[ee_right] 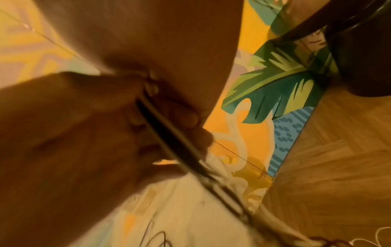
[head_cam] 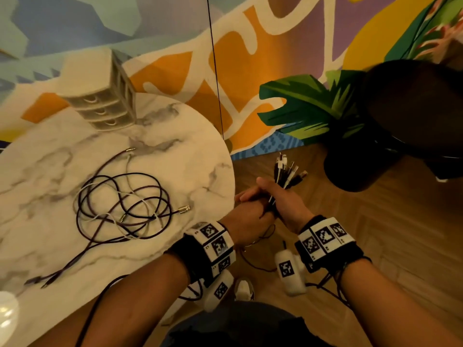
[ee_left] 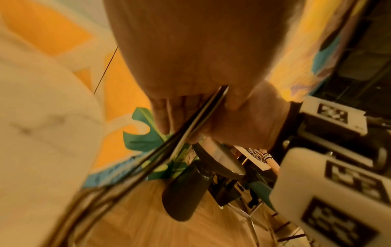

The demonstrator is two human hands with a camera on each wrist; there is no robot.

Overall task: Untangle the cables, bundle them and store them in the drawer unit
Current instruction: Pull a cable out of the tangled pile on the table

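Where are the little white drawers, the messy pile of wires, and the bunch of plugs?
small white drawer unit (head_cam: 105, 106): head view, its drawer fronts.
tangled dark and white cables (head_cam: 120, 209): head view, the crossing loops.
bunch of cable plugs (head_cam: 288, 171): head view, the plug tips.

One drawer unit (head_cam: 105, 96) with three drawers is standing on one marble table (head_cam: 190, 156); two hands are showing; one black stool (head_cam: 406, 116).
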